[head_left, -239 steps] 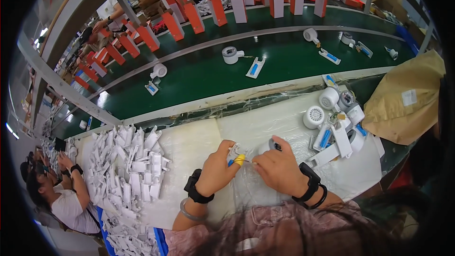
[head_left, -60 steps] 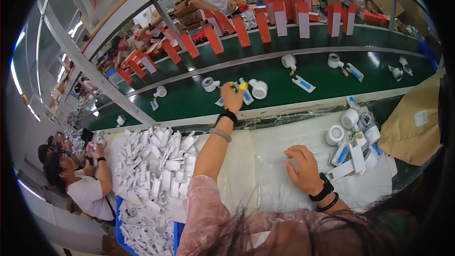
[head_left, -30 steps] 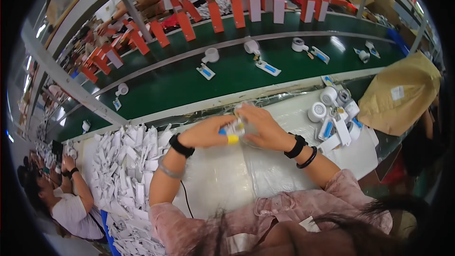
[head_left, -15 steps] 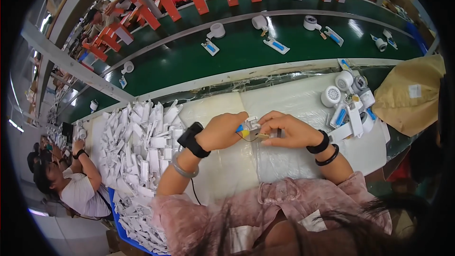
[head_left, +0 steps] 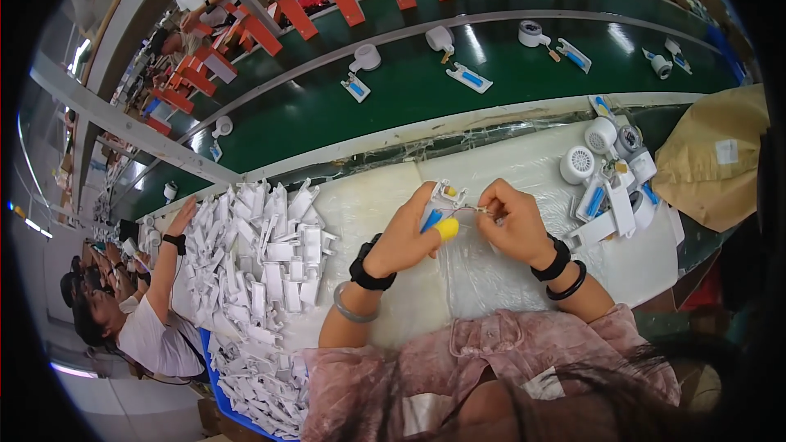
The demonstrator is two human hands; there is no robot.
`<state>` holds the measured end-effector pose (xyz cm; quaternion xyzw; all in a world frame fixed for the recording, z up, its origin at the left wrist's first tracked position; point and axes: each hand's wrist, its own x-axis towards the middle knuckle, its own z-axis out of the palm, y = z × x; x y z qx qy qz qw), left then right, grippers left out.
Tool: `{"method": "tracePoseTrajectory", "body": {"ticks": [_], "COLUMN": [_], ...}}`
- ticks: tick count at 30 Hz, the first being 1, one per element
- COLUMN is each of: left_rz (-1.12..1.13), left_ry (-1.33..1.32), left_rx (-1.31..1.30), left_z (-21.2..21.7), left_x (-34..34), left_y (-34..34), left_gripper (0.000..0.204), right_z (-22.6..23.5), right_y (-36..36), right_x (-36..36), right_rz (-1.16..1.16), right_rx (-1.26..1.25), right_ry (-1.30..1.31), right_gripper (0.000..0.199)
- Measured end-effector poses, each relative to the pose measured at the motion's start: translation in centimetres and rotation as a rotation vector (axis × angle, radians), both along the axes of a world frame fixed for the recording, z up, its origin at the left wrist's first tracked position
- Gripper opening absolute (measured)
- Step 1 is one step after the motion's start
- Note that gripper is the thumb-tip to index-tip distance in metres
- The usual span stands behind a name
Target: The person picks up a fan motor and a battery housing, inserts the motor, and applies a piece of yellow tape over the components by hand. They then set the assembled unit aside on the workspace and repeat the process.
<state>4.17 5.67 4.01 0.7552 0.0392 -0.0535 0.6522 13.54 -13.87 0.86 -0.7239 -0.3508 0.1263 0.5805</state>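
Observation:
Above the middle of the worktable, my left hand (head_left: 403, 239) is closed around a white plastic housing (head_left: 438, 188) with a blue battery (head_left: 431, 220) showing beside the fingers. A yellow cover (head_left: 446, 230) sits on the tip of my left thumb. From the housing, thin reddish wires (head_left: 463, 209) stretch across to my right hand (head_left: 516, 225). The right thumb and forefinger pinch a small part at the wires' end, mostly hidden by the fingertips. To the right lies a cluster of round white fan heads (head_left: 577, 164) and handle pieces with blue batteries.
A large heap of white plastic shells (head_left: 266, 258) covers the table's left side and a blue bin (head_left: 214, 376). Beyond runs a green conveyor (head_left: 295, 119) carrying fan parts, with orange stands (head_left: 344, 2) behind it. A brown paper bag (head_left: 708, 164) lies right. A co-worker (head_left: 143, 331) sits left.
My hands have drawn slightly apart, and the wires now stretch between them. The right hand has closed to a pinch. The co-worker at left has reached an arm forward.

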Motion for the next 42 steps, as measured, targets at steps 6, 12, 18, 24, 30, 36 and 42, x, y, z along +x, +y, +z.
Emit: {"method": "tracePoseTrajectory", "body": {"ticks": [6, 12, 18, 24, 30, 36, 42], "left_rz": [0.108, 0.160, 0.154, 0.125, 0.132, 0.274, 0.393], "left_ry": [-0.041, -0.039, -0.056, -0.083, -0.115, -0.148, -0.286], "left_rx": [-0.291, -0.357, -0.405, -0.375, -0.285, -0.352, -0.303], "left_z": [-2.4, -2.7, -2.9, -3.1, -3.3, -2.6, -3.2], "left_x": [1.2, 1.3, 1.0, 1.0, 0.8, 0.8, 0.0], "left_y": [-1.7, -1.8, -2.2, -2.5, -2.7, -2.6, -4.6], "left_gripper": [0.024, 0.030, 0.039, 0.036, 0.032, 0.029, 0.027], "right_z": [-0.5, -1.9, -1.2, -0.9, -0.7, -1.1, -1.2], "right_y": [0.7, 0.4, 0.4, 0.4, 0.4, 0.6, 0.9], "right_x": [-0.2, -0.1, 0.5, 0.2, 0.3, 0.3, -0.1], "right_rz": [-0.126, -0.073, -0.101, -0.119, -0.053, -0.126, -0.185], "right_rx": [0.174, 0.097, 0.166, 0.188, 0.172, 0.197, 0.160], "right_ry": [-0.142, -0.262, -0.557, -0.527, -0.575, -0.588, -0.482], "right_gripper": [0.017, 0.017, 0.020, 0.020, 0.023, 0.021, 0.020]}}
